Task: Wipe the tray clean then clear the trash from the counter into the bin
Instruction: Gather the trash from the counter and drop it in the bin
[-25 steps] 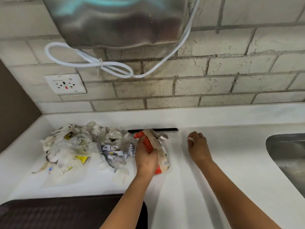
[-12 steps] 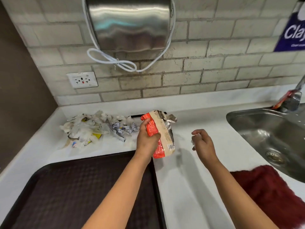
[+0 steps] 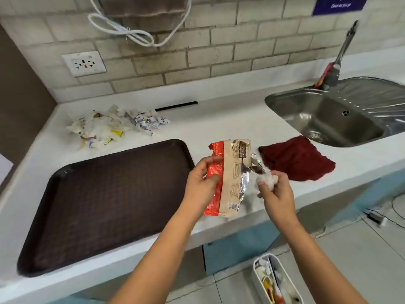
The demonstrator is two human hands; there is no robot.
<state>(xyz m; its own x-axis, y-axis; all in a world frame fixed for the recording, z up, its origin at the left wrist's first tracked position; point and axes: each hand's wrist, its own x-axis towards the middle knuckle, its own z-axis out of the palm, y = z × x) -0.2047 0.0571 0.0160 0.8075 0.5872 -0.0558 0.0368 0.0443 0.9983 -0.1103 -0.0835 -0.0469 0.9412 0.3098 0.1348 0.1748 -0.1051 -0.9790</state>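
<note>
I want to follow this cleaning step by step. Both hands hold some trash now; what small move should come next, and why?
Probably lower both hands toward the white bin on the floor and drop the trash in. The left hand grips the snack wrapper, the right hand pinches a crumpled tissue, and the bin stands below them. The trash pile remains on the counter.

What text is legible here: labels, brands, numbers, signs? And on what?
None reads in full.
Blue sign on the brick wall: white lettering, cropped and blurred.
Snack wrapper in the left hand: print panels and a barcode, too small.
Crumpled papers on the counter: dark markings, illegible.
Wall socket: no readable marks.
</note>
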